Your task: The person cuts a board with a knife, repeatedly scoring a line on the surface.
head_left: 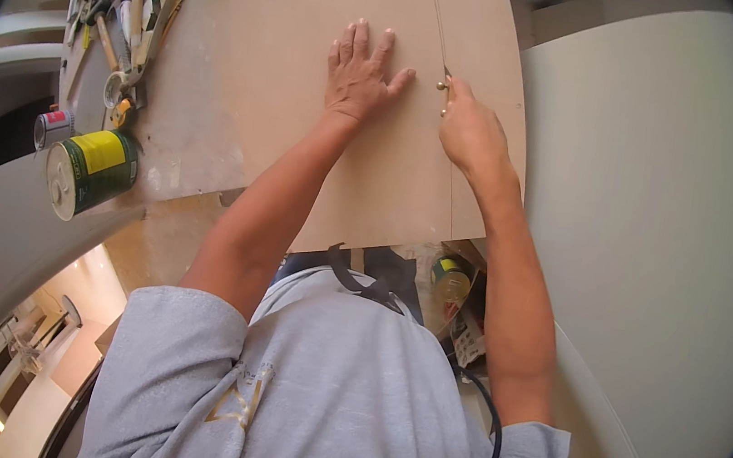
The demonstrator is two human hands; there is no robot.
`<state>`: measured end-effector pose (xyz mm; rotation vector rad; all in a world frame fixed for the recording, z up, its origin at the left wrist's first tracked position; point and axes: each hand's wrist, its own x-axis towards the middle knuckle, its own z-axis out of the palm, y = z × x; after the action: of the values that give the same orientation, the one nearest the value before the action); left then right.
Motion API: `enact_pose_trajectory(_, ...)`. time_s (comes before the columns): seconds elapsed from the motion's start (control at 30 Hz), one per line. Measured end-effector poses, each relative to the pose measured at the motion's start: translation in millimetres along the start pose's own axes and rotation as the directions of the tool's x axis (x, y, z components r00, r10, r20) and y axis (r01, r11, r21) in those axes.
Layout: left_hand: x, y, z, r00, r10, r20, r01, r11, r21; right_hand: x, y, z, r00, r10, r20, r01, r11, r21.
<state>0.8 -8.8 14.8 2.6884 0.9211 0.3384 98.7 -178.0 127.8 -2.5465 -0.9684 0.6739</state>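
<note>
A thin tan board (284, 45) lies flat on the workbench. My left hand (360, 82) presses palm down on it, fingers spread, holding nothing. To its right, my right hand (473, 130) is wrapped round a small cutting tool (443, 85) with a thin dark tip and two round brass-coloured knobs. Most of the tool is hidden in the fist. Its tip rests at a long straight line (436, 9) that runs up to the board's far edge. A fainter line continues below the hand towards the near edge.
Hand tools crowd the bench's far left, among them a hammer (108, 42), a tape roll (114, 90) and a yellow tape measure (123, 113). A green and yellow can (91, 172) stands at the left corner. A large pale panel (655, 191) is at right; a black cable (496, 437) hangs beside me.
</note>
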Motion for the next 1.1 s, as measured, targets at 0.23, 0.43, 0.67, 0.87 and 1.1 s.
enact_pose_trajectory(0.23,-7,-17,-1,0.999,-0.031,-0.014,0.032,0.999,0.018,-155,-25,-46,0.977,0.173,0.128,-0.187,0.977,0.107)
enact_pose_trajectory(0.43,1,-8,2,1.000,-0.010,-0.024,0.010,0.999,0.032,-130,19,7,0.989,0.128,0.071,-0.135,0.986,0.101)
enact_pose_trajectory(0.67,-4,-14,2,0.998,-0.051,0.022,0.050,0.998,0.039,4,-1,6,0.999,-0.009,0.043,0.008,1.000,0.023)
enact_pose_trajectory(0.87,-6,-12,-3,1.000,0.010,-0.018,-0.009,1.000,0.025,-118,-23,-36,0.968,0.202,0.148,-0.205,0.979,0.009)
enact_pose_trajectory(1.1,-5,-4,-3,1.000,0.014,-0.009,-0.014,1.000,-0.006,-84,-31,-20,0.979,0.196,0.064,-0.196,0.981,-0.008)
